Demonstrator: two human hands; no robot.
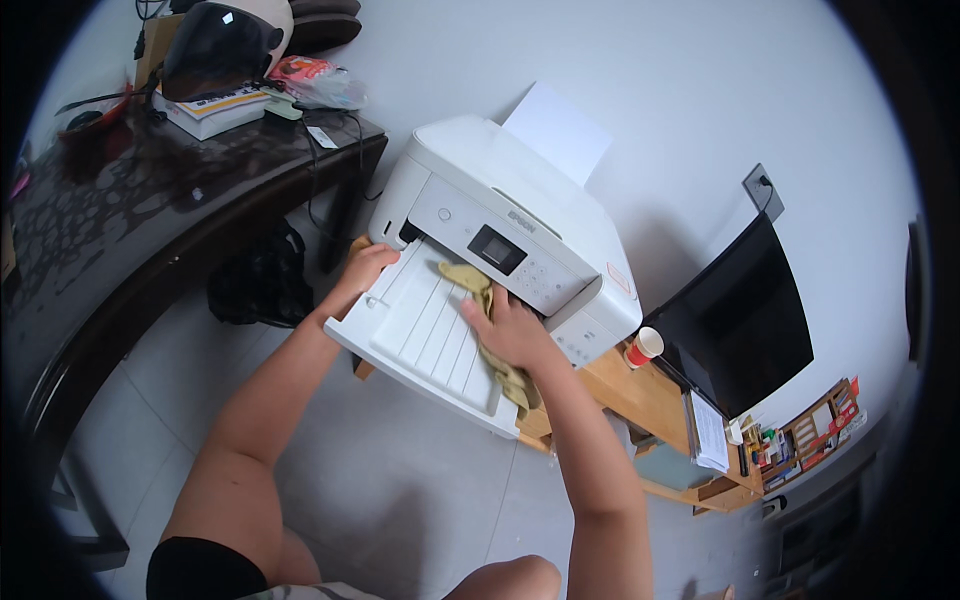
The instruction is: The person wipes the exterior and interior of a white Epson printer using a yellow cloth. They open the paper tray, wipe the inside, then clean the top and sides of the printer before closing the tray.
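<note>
A white Epson inkjet printer [480, 202] stands in front of me with its paper output tray [427, 330] pulled out. My right hand [512, 328] presses a yellowish-green cloth [466, 276] against the tray near its inner right side, below the control panel with a small screen [496, 250]. Part of the cloth hangs over the tray's right edge. At the left side of the tray, just under the printer's corner, is my left hand [369, 268]; its fingers are partly hidden, so its hold cannot be made out. White paper [559, 133] stands up from the printer's rear.
A dark table [150, 180] at the left bears a helmet [225, 45], a box [214, 112] and a plastic bag [319, 81]. To the right, a wooden desk [630, 390] holds a paper cup [643, 347], a black monitor [735, 322] and papers [709, 431]. A black bag [259, 281] lies below the table.
</note>
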